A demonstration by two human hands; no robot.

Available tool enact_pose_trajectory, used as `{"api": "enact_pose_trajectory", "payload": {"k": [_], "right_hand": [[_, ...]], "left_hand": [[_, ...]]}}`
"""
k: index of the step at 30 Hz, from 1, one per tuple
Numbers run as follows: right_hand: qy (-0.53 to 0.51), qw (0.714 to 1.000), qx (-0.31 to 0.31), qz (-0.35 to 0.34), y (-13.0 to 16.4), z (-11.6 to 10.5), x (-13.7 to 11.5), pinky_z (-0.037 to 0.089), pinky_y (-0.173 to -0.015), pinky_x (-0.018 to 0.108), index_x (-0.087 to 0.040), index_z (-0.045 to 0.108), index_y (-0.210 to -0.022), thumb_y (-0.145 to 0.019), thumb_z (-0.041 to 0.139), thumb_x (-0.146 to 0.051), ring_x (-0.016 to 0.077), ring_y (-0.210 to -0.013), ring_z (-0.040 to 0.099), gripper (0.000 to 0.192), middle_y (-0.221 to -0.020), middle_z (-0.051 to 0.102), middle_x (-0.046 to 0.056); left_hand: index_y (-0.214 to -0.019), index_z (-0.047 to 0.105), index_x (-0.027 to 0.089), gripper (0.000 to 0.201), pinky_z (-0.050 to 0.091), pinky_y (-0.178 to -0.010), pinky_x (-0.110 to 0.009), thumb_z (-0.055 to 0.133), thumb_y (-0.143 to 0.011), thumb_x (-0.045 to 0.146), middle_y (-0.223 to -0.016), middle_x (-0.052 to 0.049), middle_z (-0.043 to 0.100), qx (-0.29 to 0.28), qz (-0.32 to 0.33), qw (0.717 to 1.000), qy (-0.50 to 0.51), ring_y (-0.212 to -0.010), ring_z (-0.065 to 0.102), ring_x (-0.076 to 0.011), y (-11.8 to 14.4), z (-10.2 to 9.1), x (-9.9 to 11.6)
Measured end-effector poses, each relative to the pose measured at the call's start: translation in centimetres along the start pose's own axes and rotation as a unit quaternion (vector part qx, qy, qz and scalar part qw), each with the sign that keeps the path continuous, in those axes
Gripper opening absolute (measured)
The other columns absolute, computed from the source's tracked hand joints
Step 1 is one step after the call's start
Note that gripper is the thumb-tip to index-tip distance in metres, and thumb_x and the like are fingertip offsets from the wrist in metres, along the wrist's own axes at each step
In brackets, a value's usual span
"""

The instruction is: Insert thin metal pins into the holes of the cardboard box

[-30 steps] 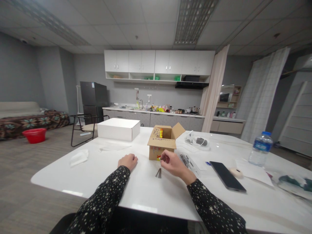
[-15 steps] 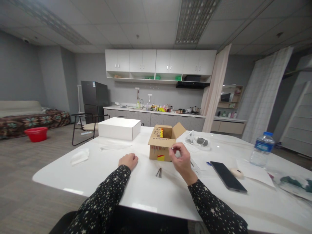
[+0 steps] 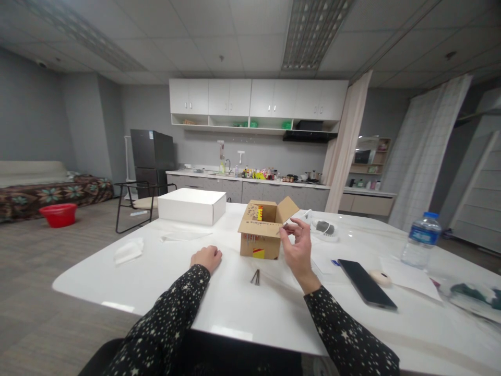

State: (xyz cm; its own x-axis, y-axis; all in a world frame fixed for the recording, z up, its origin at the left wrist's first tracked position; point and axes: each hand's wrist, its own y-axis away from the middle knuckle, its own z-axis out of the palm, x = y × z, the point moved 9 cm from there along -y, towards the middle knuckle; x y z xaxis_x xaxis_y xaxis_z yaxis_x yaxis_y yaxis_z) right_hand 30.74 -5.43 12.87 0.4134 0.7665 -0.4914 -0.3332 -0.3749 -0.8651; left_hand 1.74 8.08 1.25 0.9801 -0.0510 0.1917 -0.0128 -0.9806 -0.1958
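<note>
The right hand (image 3: 298, 249) is raised above the tabletop (image 3: 219, 308), just beside the near right corner of the open cardboard box (image 3: 261, 230). A thin dark nail (image 3: 282, 227) is pinched between thumb and forefinger, its tip directed toward the box rim; the remaining fingers (image 3: 303, 228) are spread loosely. The nail itself is small and its details cannot be made out.

The left hand (image 3: 206, 258) is rested on the tabletop to the left of the box, curled into a loose fist; whether anything is enclosed cannot be told.

A small bundle of nails (image 3: 255, 277) is seen lying on the tabletop between the two hands, in front of the box and apart from both.

Further observed: a closed white box (image 3: 191, 206) behind the left hand; a dark phone (image 3: 366, 283) lying flat to the right of the right hand; a water bottle (image 3: 419, 239) standing upright near the far right edge. Both sleeves are dark with a star print.
</note>
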Motion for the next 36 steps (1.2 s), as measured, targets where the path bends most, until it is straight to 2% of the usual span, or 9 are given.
{"api": "enact_pose_trajectory", "payload": {"k": [8,13,19,24,28,31,36], "right_hand": [[-0.023,0.999,0.001,0.026,-0.4,-0.2,1.4,0.055,-0.075,0.036,-0.022,0.052,-0.104,-0.086,0.064,-0.028,0.0169,-0.081,0.064,0.022,-0.094,0.062,0.004],[0.01,1.0,0.002,0.007,-0.4,-0.3,1.6,0.055,-0.072,0.035,-0.021,0.055,-0.096,-0.089,0.059,-0.03,0.0162,-0.073,0.064,0.012,-0.087,0.064,0.003],[0.07,0.997,-0.035,-0.023,-0.4,0.0,0.8,0.054,-0.077,0.036,-0.02,0.063,-0.095,-0.091,0.055,-0.028,0.0182,-0.079,0.064,0.012,-0.084,0.067,0.004],[0.104,0.992,-0.041,-0.059,-0.3,0.1,0.0,0.053,-0.082,0.038,-0.02,0.066,-0.1,-0.092,0.052,-0.026,0.02,-0.087,0.064,0.017,-0.093,0.069,0.007],[0.128,0.987,-0.06,-0.075,-0.4,0.6,-0.3,0.052,-0.087,0.041,-0.019,0.065,-0.112,-0.092,0.051,-0.026,0.0213,-0.094,0.063,0.025,-0.102,0.069,0.009],[0.144,0.983,-0.086,-0.079,-0.4,1.2,-0.1,0.049,-0.094,0.044,-0.018,0.061,-0.123,-0.091,0.053,-0.028,0.0233,-0.104,0.061,0.034,-0.113,0.067,0.012],[0.183,0.969,-0.137,-0.089,-0.2,2.3,0.3,0.04,-0.107,0.048,-0.018,0.05,-0.14,-0.09,0.054,-0.033,0.0262,-0.126,0.05,0.051,-0.136,0.056,0.014]], "left_hand": [[-0.092,0.07,0.022,0.042,0.049,-0.079,-0.04,0.033,-0.088,0.042,-0.102,-0.014,0.072,-0.003,0.003,1.0,-0.005,-0.097,0.068,-0.031,-0.1,0.2,0.2],[-0.092,0.069,0.022,0.041,0.049,-0.079,-0.04,0.033,-0.087,0.042,-0.102,-0.015,0.072,-0.004,0.001,1.0,-0.002,-0.097,0.068,-0.0314,0.0,0.2,0.1],[-0.093,0.069,0.022,0.041,0.049,-0.08,-0.04,0.034,-0.088,0.041,-0.103,-0.014,0.072,-0.006,0.002,1.0,-0.004,-0.098,0.067,-0.0303,-0.1,0.2,0.3],[-0.095,0.069,0.022,0.041,0.049,-0.08,-0.04,0.034,-0.089,0.041,-0.103,-0.015,0.072,-0.005,0.002,1.0,-0.002,-0.098,0.067,-0.031,-0.1,0.3,0.3],[-0.094,0.07,0.022,0.04,0.049,-0.08,-0.04,0.035,-0.088,0.041,-0.103,-0.015,0.072,-0.006,0.0,1.0,0.001,-0.098,0.067,-0.0314,0.0,0.2,0.3],[-0.093,0.07,0.022,0.041,0.049,-0.08,-0.04,0.034,-0.088,0.04,-0.103,-0.014,0.072,-0.005,0.004,1.0,0.001,-0.097,0.067,-0.0309,0.0,0.1,0.4],[-0.093,0.07,0.021,0.041,0.049,-0.08,-0.04,0.034,-0.088,0.04,-0.103,-0.015,0.072,-0.007,0.002,1.0,0.0,-0.098,0.067,-0.0309,0.2,0.0,0.6]]}}
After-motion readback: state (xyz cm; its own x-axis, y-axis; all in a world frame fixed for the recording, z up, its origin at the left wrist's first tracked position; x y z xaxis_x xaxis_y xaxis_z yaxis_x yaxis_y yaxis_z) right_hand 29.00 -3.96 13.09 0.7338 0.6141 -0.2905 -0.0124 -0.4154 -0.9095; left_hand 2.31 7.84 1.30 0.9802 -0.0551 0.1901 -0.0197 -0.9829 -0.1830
